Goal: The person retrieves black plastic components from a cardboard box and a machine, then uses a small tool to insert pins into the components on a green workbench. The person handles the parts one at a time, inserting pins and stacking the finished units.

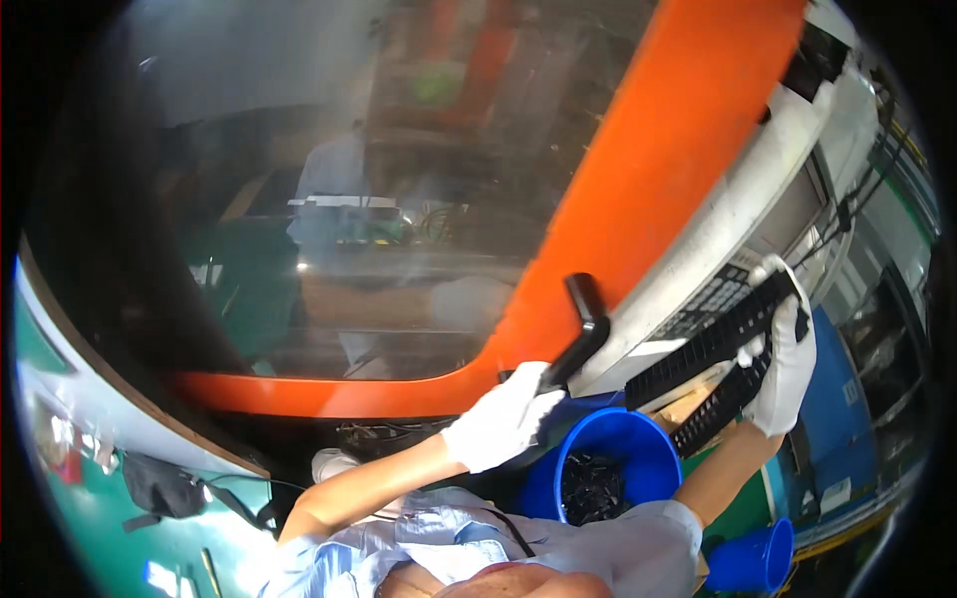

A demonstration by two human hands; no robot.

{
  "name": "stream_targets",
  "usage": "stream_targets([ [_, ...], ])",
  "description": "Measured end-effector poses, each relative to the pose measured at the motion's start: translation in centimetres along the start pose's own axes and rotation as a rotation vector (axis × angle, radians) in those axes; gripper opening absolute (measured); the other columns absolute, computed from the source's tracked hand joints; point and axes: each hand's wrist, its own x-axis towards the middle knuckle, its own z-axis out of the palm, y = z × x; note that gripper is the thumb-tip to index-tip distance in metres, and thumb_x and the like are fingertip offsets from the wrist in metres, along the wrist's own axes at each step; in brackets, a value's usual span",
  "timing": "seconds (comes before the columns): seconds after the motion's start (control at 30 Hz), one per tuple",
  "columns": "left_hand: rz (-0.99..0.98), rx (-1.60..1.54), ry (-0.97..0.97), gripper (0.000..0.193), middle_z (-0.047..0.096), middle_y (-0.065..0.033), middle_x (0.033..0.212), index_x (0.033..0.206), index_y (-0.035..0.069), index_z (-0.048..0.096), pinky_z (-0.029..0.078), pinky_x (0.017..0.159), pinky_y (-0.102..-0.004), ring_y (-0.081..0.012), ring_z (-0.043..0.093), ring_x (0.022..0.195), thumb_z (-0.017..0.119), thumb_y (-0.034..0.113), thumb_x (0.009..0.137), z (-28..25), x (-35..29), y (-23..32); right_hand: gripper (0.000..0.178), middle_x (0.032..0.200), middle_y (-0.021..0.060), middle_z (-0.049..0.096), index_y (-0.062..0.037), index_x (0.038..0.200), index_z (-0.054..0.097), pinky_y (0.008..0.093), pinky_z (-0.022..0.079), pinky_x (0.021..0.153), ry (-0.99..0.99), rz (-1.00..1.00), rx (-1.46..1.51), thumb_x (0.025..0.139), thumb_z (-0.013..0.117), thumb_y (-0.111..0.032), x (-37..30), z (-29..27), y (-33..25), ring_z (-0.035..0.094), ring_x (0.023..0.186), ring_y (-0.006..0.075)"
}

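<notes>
From the head camera, we see our left hand [501,419] in a white glove, fingers curled partly closed at the lower end of a black handle [590,334] on an orange-framed door [658,169]. The fingertips are not clear, so we cannot tell how firm that hold is. Our gloved right hand [785,371] is closed around black slotted strips [713,344], which slant down to the left, beside the keypad [703,302] and near the rim of a blue bin [620,429].

To work the handle well, we judge that we should wrap all the fingers fully around it and pull evenly with the arm. Meanwhile we should keep the strips pinched near their upper ends, clear of the door's edge, the keys and the bin, so that they neither knock nor bend.

Counting, we find two gloved hands, two strips, one handle, one door and one keypad. There are two blue bins, the smaller bin [750,560] lower right; the black bits [592,486] in the larger are too jumbled to count.
</notes>
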Motion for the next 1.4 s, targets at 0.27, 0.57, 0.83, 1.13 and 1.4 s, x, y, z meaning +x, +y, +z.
stream_targets([
  [0.27, -0.275, -1.329, -0.137, 0.035, 0.069, -0.006, 0.106, 0.125, 0.002, 0.062, 0.055, 0.076, -0.0227, -0.0137, 0.068, 0.094, 0.058, 0.027, 0.101, 10.4, 7.6, -5.1, 0.059, 0.104, 0.015, 0.064, 0.0022, 0.133, 0.048, 0.0311, 0.049, 0.062, -0.035, -0.016, -0.051, 0.096, 0.063, -0.042, -0.8, -4.3, 1.8, 0.062, 0.077, 0.0193],
  [0.57, 0.088, 0.259, 0.02, 0.029, 0.065, -0.018, 0.089, 0.107, 0.002, 0.054, 0.053, 0.071, -0.0477, -0.0362, 0.065, 0.089, 0.062, 0.027, 0.092, 6.9, 7.5, 1.4, 0.062, 0.105, 0.0216, 0.062, 0.0035, 0.125, 0.048, 0.0454, 0.057, 0.082, -0.231, -0.049, -0.048, 0.093, 0.064, -0.047, -3.0, -3.1, 4.1, 0.065, 0.092, 0.0327],
  [0.83, -0.128, -0.546, -0.085, 0.08, 0.063, -0.0236, 0.121, 0.15, 0.002, 0.024, 0.046, 0.098, -0.042, -0.0373, 0.062, 0.112, 0.04, 0.062, 0.101, 1.0, -3.1, 4.1, 0.06, 0.11, 0.0218, 0.06, 0.0043, 0.118, 0.054, 0.0451, 0.056, 0.083, -0.542, -0.316, -0.185, 0.096, 0.057, -0.052, -6.0, -0.2, 13.5, 0.064, 0.094, 0.0338],
  [1.13, -0.437, -0.174, 1.028, 0.086, 0.059, -0.0211, 0.121, 0.139, 0.001, 0.039, 0.051, 0.094, -0.0353, -0.0269, 0.062, 0.114, 0.082, 0.044, 0.079, -0.2, -26.3, 6.8, 0.06, 0.123, 0.0108, 0.063, 0.0007, 0.135, 0.055, 0.0336, 0.049, 0.096, -1.408, 0.038, 0.384, 0.09, 0.075, -0.034, -22.7, 22.4, 0.1, 0.06, 0.111, 0.0207],
  [1.4, -0.093, 0.1, 2.306, 0.027, 0.056, 0.0024, 0.086, 0.116, 0.008, 0.056, 0.046, 0.058, -0.021, -0.0051, 0.053, 0.063, 0.07, 0.017, 0.095, 6.5, -46.2, 3.8, 0.037, 0.097, 0.0133, 0.064, -0.0084, 0.109, 0.058, 0.0455, 0.054, 0.071, -1.482, -1.351, 0.533, 0.086, 0.07, -0.036, -47.8, 36.9, -1.4, 0.066, 0.085, 0.0336],
])
